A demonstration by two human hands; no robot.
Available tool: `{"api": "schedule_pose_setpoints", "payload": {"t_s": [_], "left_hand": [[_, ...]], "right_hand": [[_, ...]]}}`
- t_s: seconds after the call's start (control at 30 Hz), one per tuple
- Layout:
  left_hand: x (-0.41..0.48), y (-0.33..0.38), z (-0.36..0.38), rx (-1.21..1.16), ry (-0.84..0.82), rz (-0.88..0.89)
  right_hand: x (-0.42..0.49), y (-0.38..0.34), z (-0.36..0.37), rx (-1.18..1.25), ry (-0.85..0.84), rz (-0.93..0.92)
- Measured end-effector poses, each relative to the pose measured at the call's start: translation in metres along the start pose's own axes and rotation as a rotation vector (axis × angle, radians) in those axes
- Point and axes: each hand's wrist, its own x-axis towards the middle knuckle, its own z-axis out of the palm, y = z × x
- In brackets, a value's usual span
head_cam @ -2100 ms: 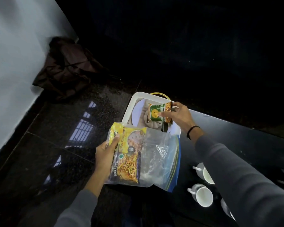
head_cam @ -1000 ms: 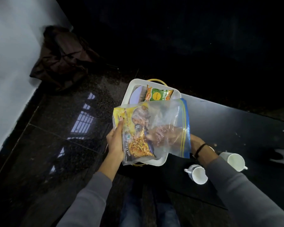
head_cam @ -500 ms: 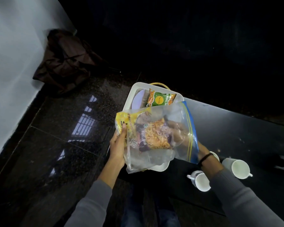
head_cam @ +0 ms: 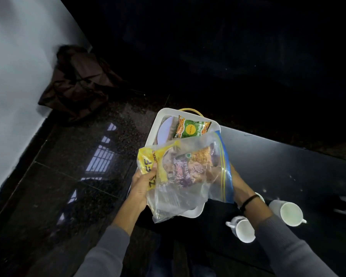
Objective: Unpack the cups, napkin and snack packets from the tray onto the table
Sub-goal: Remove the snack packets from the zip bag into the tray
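Head camera: a person's left hand (head_cam: 142,186) grips a yellow snack packet (head_cam: 148,166) against a clear zip-top plastic bag (head_cam: 184,194). The right hand (head_cam: 236,182) reaches inside the bag toward an orange-and-purple packet (head_cam: 190,166), its grip veiled by plastic. A white plastic tray (head_cam: 154,126) with a green packet (head_cam: 192,128) lies beneath both hands. White ceramic cups (head_cam: 245,230) stand just beside the right wrist on the black table (head_cam: 278,166). A sleeve pulling out could topple them, and a packet snagged on the zip may drop floorward.
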Motion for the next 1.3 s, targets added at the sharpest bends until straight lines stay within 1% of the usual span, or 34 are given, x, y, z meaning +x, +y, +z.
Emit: {"api": "schedule_pose_setpoints", "payload": {"t_s": [0.07,0.13,0.2,0.23,0.37,0.43,0.53,0.63,0.7,0.83,0.9,0.97,1.1,1.17,1.23,1.3], "left_hand": [[0.0,0.0,-0.002,-0.005,0.02,0.008],[0.0,-0.001,-0.003,-0.03,0.033,0.017],[-0.002,-0.001,-0.004,-0.042,0.068,0.028],[-0.004,-0.001,-0.004,-0.056,0.089,0.037],[-0.008,0.005,-0.01,-0.11,0.223,0.037],[-0.009,0.009,-0.015,-0.123,0.259,0.024],[-0.011,0.014,-0.025,-0.065,0.294,0.031],[-0.009,0.018,-0.039,-0.049,0.298,0.038],[-0.007,0.018,-0.048,-0.076,0.283,0.037],[-0.005,0.008,-0.064,-0.094,0.226,0.032],[-0.002,0.004,-0.074,-0.095,0.229,0.019],[0.002,0.001,-0.083,-0.096,0.251,0.008],[0.007,-0.005,-0.095,-0.078,0.249,-0.018],[0.007,-0.005,-0.099,-0.064,0.245,-0.024],[0.007,-0.005,-0.1,-0.079,0.238,-0.024],[0.007,-0.003,-0.099,-0.072,0.239,-0.015]], "right_hand": [[0.006,-0.004,-0.004,0.016,0.07,-0.046],[0.008,-0.006,-0.011,-0.096,0.066,-0.129],[0.005,-0.005,-0.018,-0.156,0.08,-0.153],[0.002,-0.004,-0.021,-0.15,0.105,-0.155],[-0.014,-0.006,-0.029,0.02,0.209,-0.18],[-0.02,-0.008,-0.032,0.067,0.292,-0.185],[-0.024,-0.01,-0.035,0.06,0.413,-0.25],[-0.021,-0.011,-0.032,-0.005,0.505,-0.281],[-0.013,-0.01,-0.029,-0.046,0.491,-0.277],[0.007,-0.006,-0.011,-0.109,0.333,-0.201],[0.019,-0.004,0.002,-0.127,0.267,-0.178],[0.032,-0.001,0.016,-0.047,0.22,-0.133],[0.057,0.001,0.035,0.218,0.112,0.001],[0.061,0.0,0.039,0.252,0.087,0.055],[0.061,0.0,0.038,0.199,0.079,0.092],[0.057,0.003,0.033,0.102,0.109,0.098]]}}
